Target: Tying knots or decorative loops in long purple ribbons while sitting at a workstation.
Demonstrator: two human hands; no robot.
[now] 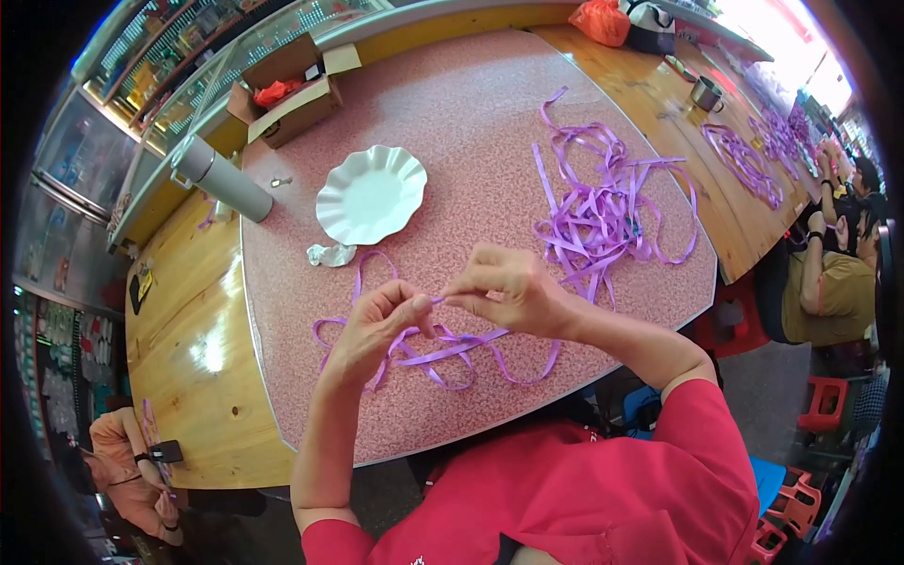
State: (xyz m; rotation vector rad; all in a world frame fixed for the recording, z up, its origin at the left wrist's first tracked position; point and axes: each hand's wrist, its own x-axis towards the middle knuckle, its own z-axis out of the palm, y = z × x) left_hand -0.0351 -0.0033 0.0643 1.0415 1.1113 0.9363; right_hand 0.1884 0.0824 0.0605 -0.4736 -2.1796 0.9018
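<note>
Seated at a pink speckled worktop (490,113), a person in a red shirt pinches a length of purple ribbon (443,353) between both hands at the centre of the frame. The left hand (377,325) is closed around the strip, thumb and fingertips pressed together on it; the right hand (504,287), just beside it and nearly touching, grips the same strip with curled fingers. Below the hands, the ribbon trails in loose loops across the worktop toward the lower centre of the frame.

To the right of centre, a tangled pile of purple ribbons (603,212) lies heaped on the worktop, well apart from the hands. A white scalloped plate (369,195) sits above and left of the hands, with a crumpled scrap of white paper (331,254) just below it. A grey cylindrical flask (221,177) lies tilted at the upper left, near an open cardboard box (292,94). At the upper right, on a wooden table (640,85), stand a metal cup (706,93) and an orange plastic bag (603,21), and more purple ribbons (753,155) lie there. Other people sit at the right edge and lower left corner.
</note>
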